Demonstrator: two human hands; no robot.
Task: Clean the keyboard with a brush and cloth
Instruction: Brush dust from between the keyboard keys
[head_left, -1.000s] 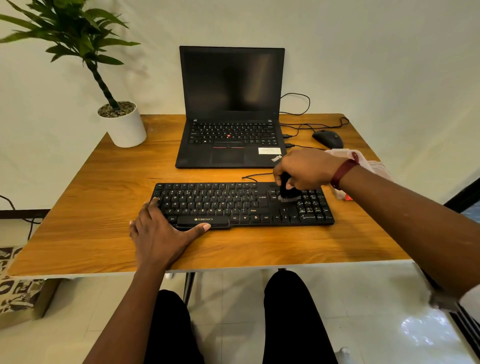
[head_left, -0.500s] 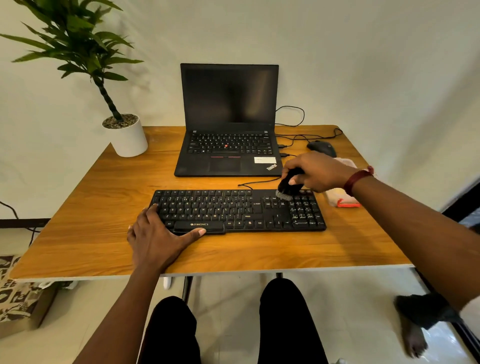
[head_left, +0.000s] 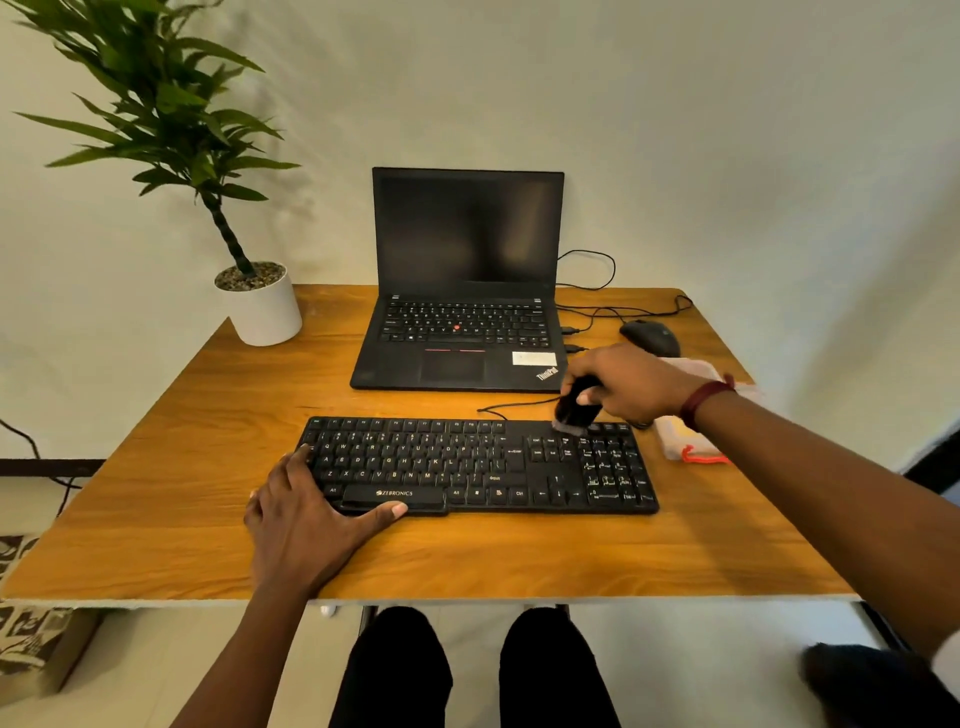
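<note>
A black keyboard (head_left: 483, 465) lies across the middle of the wooden table (head_left: 208, 415). My left hand (head_left: 306, 519) rests flat at its front left corner, fingers on the left edge and thumb along the front rim. My right hand (head_left: 626, 382) grips a small black brush (head_left: 574, 408) whose pale bristles touch the keyboard's far edge, above the block of keys left of the number pad. A pale folded cloth (head_left: 685, 441) with an orange trim lies on the table right of the keyboard, partly hidden by my right forearm.
An open black laptop (head_left: 462, 291) stands behind the keyboard. A black mouse (head_left: 649, 335) and cables lie at the back right. A white pot with a green plant (head_left: 260, 306) stands at the back left. My knees show under the table's front edge.
My right hand has drawn the brush from the keys near the number pad back to the keyboard's far edge. My left hand has stayed at the front left corner. The camera has tilted up.
</note>
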